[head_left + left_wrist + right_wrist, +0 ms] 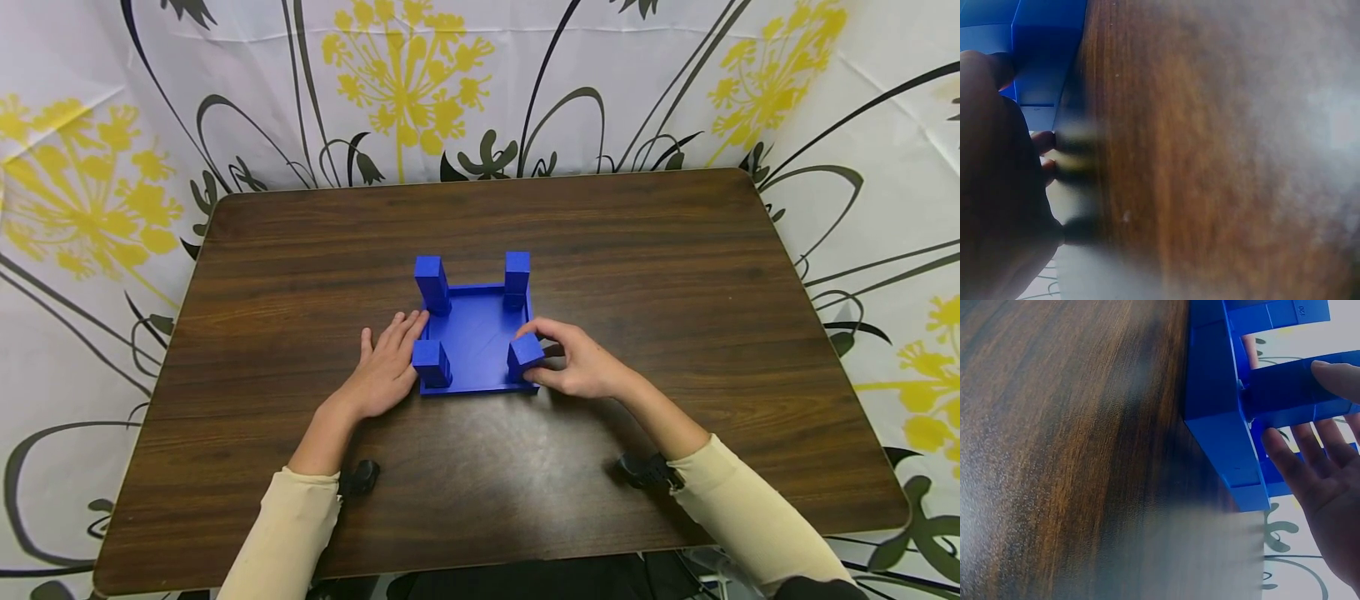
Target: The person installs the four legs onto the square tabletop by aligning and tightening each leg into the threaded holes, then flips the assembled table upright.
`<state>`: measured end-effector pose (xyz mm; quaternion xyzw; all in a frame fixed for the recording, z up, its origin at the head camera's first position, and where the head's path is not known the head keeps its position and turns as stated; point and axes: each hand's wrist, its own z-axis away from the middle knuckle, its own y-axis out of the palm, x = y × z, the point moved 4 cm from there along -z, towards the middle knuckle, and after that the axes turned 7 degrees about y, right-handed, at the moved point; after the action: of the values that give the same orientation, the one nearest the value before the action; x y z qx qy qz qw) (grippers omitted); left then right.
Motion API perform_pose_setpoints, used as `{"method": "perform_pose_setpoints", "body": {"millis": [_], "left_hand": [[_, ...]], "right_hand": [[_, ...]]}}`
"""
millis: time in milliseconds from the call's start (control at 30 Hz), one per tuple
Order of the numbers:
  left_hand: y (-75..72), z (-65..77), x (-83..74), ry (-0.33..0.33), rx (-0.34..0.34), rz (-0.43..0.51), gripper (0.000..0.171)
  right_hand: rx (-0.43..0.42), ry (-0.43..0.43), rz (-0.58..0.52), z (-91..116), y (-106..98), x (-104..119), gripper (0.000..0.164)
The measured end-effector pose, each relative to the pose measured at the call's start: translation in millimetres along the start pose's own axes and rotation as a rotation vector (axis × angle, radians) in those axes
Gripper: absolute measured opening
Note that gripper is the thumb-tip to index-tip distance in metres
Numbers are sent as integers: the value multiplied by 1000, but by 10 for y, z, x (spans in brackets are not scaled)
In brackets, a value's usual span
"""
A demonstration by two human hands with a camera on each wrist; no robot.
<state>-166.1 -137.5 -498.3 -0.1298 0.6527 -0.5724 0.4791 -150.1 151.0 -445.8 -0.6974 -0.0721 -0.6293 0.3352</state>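
Note:
A square blue tray (478,342) with a low rim lies on the table, and a blue post rises at each corner. My right hand (581,360) grips the near right post (525,353) between thumb and fingers; this post looks turned and slightly tilted compared with the others. In the right wrist view the post (1291,387) meets the tray corner, thumb on one side and fingers on the other. My left hand (386,364) lies flat with straight fingers touching the tray's left side, beside the near left post (431,364). Behind stand the far left post (432,285) and far right post (517,279).
The dark wood-grain table (637,250) extends all round the tray. A white curtain (262,83) with yellow and grey plant prints hangs behind and at the sides. Black wrist devices (360,477) sit by both sleeves.

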Motion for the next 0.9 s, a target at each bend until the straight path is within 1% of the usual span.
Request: {"method": "perform_pose_setpoints", "body": {"millis": [67,100,533,733,900], "left_hand": [[2,0,1,1,-1,0,74],[4,0,3,2,-1,0,74],[7,4,2,6,-6,0,73],[2,4,-4,7,-18,-2,74],[1,4,-9,7,-19,3,73]], "right_hand": [[-5,-10,6,6,-7,-9,41],[-8,-11,14,-2,-4,-64,41],[-33,-10,72,-18,1,-63,41],[-22,-28,104,-12,-6,-50,47],[12,-25,135,2,-14,-41,53]]}}
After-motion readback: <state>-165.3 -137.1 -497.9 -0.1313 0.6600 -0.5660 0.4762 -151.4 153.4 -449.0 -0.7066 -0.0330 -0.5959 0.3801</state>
